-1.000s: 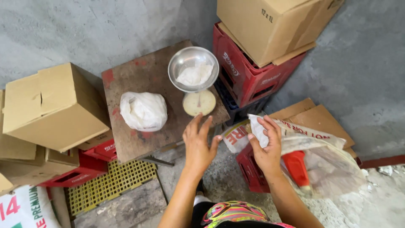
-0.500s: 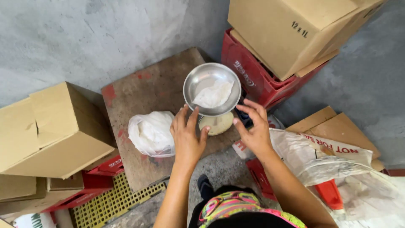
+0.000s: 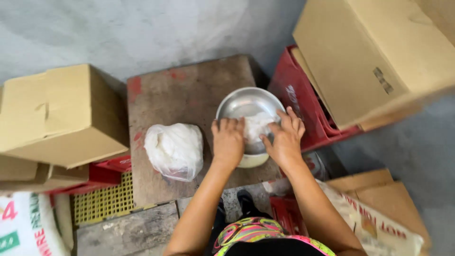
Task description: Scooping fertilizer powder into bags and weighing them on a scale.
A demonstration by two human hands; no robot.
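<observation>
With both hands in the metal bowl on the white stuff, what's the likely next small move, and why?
Probably gather the white lump and lift it clear of the metal bowl. The left hand and right hand already close on it from both sides, fingers curled over the rim. What the lump is, I cannot tell.

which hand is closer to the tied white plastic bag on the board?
Left. The left hand rests on the metal bowl's near rim, just right of the white plastic bag, not touching it. The right hand is farther right, over the bowl.

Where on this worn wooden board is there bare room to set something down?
The worn wooden board is bare along its far half, behind the white plastic bag and round metal bowl. The near right corner is crowded by both hands, left and right.
</observation>
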